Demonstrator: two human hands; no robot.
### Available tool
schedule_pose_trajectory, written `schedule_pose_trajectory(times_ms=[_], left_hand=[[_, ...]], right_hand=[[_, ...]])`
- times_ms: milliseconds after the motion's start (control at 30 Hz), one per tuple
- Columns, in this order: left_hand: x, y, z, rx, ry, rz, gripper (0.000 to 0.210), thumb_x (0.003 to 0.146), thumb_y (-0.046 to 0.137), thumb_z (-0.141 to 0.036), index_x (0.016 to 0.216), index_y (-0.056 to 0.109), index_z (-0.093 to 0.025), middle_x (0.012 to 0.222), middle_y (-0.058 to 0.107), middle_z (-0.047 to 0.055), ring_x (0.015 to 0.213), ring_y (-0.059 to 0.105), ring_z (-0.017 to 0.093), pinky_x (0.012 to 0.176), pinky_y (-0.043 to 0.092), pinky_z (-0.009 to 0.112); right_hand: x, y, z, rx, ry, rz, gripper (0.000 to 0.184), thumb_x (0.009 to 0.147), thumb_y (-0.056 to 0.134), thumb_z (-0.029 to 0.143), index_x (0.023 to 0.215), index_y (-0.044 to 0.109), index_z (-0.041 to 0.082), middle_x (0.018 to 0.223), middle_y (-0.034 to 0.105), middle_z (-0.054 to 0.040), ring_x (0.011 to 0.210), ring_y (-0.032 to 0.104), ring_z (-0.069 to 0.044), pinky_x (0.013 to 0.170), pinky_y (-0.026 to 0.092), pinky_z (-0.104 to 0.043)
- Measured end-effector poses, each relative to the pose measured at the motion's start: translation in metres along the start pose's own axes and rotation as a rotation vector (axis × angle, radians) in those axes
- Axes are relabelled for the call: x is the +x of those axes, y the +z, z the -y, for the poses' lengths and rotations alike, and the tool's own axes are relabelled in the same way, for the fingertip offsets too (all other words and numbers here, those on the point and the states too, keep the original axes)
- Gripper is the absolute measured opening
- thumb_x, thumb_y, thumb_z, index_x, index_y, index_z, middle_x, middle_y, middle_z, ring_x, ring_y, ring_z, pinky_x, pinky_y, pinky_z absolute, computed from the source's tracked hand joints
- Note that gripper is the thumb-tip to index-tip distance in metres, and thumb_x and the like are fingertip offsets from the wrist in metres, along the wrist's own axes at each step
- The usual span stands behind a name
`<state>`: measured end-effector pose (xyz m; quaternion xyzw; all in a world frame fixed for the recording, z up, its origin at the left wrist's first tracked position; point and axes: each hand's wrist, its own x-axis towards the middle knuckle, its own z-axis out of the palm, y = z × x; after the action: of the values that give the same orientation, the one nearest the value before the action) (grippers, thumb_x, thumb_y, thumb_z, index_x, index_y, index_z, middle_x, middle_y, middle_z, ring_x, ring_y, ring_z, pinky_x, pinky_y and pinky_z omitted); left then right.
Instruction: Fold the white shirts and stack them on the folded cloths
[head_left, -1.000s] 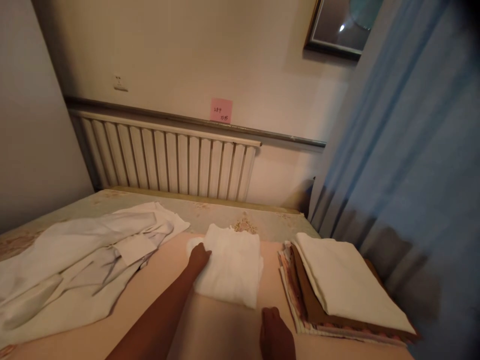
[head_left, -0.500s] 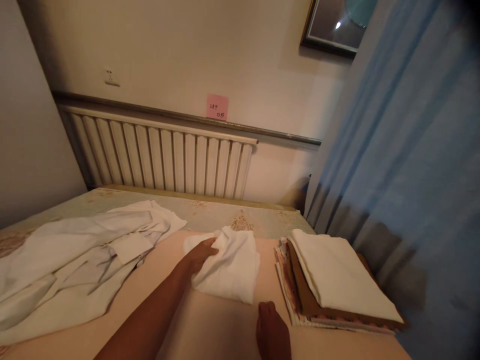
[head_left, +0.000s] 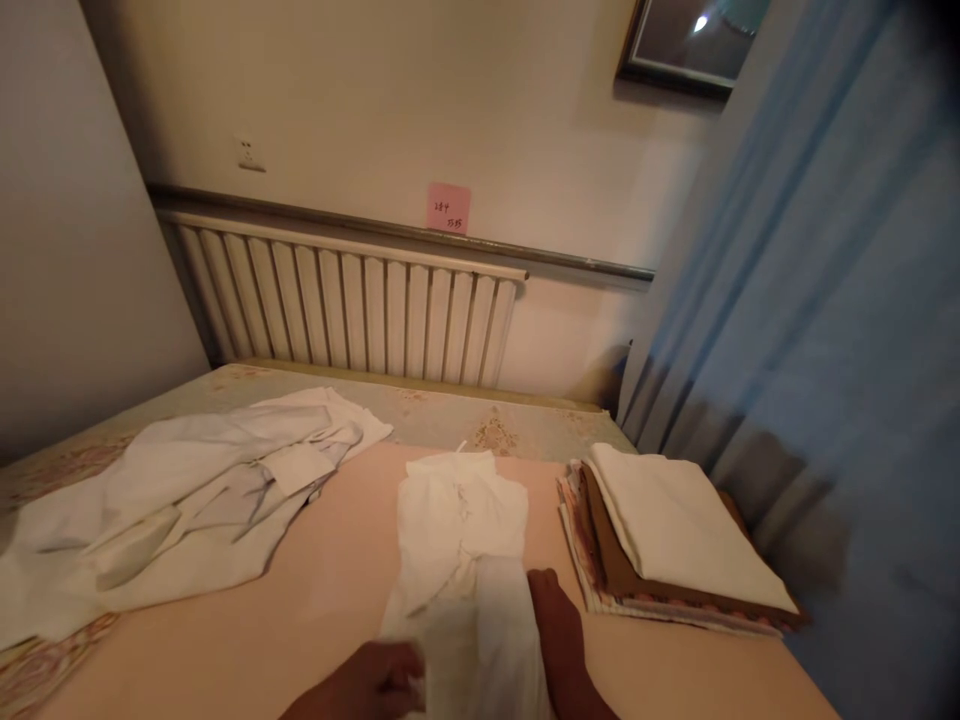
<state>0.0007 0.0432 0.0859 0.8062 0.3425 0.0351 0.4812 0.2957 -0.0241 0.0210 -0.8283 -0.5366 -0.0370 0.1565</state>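
A thin white garment lies lengthwise in the middle of the peach sheet, with small gathers or fastenings down its centre and a fold running along its lower right side. At its lower left edge, my left hand is curled and blurred, with a bit of white cloth between the fingers. My right hand rests against the right edge of the garment, fingers pressed together; its fingertips are partly hidden.
Rumpled white clothing lies on the left of the bed. To the right is a neat stack of folded cloths, white on top of brown. A radiator stands behind the bed, and a blue curtain hangs at right.
The white garment, bunched under my left hand before, is now laid out longer toward me. My left hand has come down and nearer; my right hand has moved up slightly to the garment's edge.
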Motion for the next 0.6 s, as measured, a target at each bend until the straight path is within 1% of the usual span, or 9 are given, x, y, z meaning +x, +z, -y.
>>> schedule_pose_trajectory(times_ms=[67,100,167,200,267,300,367,500,600], left_hand=[[0.005,0.012,0.008,0.057,-0.015,-0.164,0.028,0.075,0.047,-0.022,0.095,0.067,-0.021,0.084,0.070,0.000,0.083,0.063,0.017,0.078,0.046,0.026],[0.007,0.021,0.014,0.085,-0.053,-0.262,0.030,0.076,0.047,-0.024,0.099,0.066,-0.020,0.089,0.070,0.002,0.086,0.063,0.018,0.082,0.046,0.028],[0.010,0.039,0.030,0.098,-0.106,-0.486,0.038,0.079,0.046,-0.029,0.112,0.061,-0.019,0.110,0.066,0.007,0.101,0.060,0.021,0.093,0.043,0.032],[0.010,0.048,0.037,0.102,-0.127,-0.597,0.039,0.080,0.045,-0.031,0.113,0.060,-0.018,0.116,0.063,0.010,0.108,0.057,0.023,0.097,0.041,0.034],[0.007,0.064,0.048,0.107,-0.162,-0.752,0.039,0.078,0.046,-0.033,0.111,0.060,-0.016,0.119,0.060,0.013,0.114,0.053,0.026,0.101,0.039,0.037],[0.005,0.069,0.051,0.098,-0.181,-0.797,0.039,0.077,0.047,-0.034,0.109,0.060,-0.015,0.118,0.060,0.014,0.114,0.053,0.026,0.101,0.039,0.038],[-0.001,0.075,0.049,0.043,-0.225,-0.820,0.038,0.077,0.046,-0.033,0.110,0.058,-0.015,0.114,0.061,0.013,0.109,0.056,0.026,0.097,0.041,0.037],[-0.006,0.070,0.033,-0.101,-0.313,-0.733,0.036,0.082,0.042,-0.032,0.114,0.052,-0.019,0.105,0.066,0.007,0.097,0.063,0.022,0.086,0.046,0.032],[-0.004,0.065,0.022,-0.142,-0.423,-0.701,0.036,0.084,0.042,-0.035,0.114,0.050,-0.016,0.091,0.067,0.006,0.087,0.065,0.021,0.080,0.046,0.030]], right_hand=[[0.000,-0.002,0.000,-0.002,-0.010,0.013,0.007,0.083,0.051,0.015,0.086,0.055,0.020,0.087,0.055,-0.0028,0.069,0.057,-0.014,0.058,0.032,-0.022],[-0.001,-0.002,0.000,0.001,-0.019,0.015,0.008,0.083,0.050,0.015,0.086,0.055,0.020,0.087,0.056,-0.0029,0.069,0.057,-0.014,0.058,0.032,-0.022],[-0.003,-0.003,0.000,0.012,-0.031,-0.003,0.008,0.082,0.050,0.014,0.086,0.055,0.020,0.087,0.056,-0.0031,0.070,0.057,-0.013,0.058,0.032,-0.022],[-0.004,-0.004,0.000,0.021,-0.039,-0.018,0.009,0.082,0.050,0.014,0.086,0.056,0.020,0.087,0.056,-0.0033,0.070,0.057,-0.013,0.058,0.032,-0.022],[-0.006,-0.005,0.000,0.056,-0.050,-0.045,0.008,0.082,0.050,0.015,0.086,0.056,0.019,0.088,0.057,-0.0033,0.069,0.056,-0.013,0.058,0.032,-0.022],[-0.007,-0.005,0.000,0.085,-0.052,-0.056,0.008,0.082,0.049,0.016,0.085,0.056,0.019,0.088,0.058,-0.0032,0.069,0.057,-0.013,0.058,0.032,-0.022],[-0.007,-0.005,-0.002,0.179,-0.034,-0.080,0.012,0.084,0.046,0.020,0.086,0.058,0.019,0.088,0.060,-0.0032,0.070,0.058,-0.013,0.060,0.034,-0.022],[-0.008,-0.004,-0.008,0.466,0.074,-0.121,0.029,0.086,0.036,0.027,0.092,0.063,0.019,0.094,0.066,-0.0064,0.084,0.061,-0.018,0.073,0.041,-0.026],[-0.015,-0.007,-0.008,0.653,0.147,-0.121,0.036,0.087,0.035,0.035,0.091,0.065,0.017,0.091,0.068,-0.0076,0.084,0.060,-0.020,0.076,0.042,-0.028]])
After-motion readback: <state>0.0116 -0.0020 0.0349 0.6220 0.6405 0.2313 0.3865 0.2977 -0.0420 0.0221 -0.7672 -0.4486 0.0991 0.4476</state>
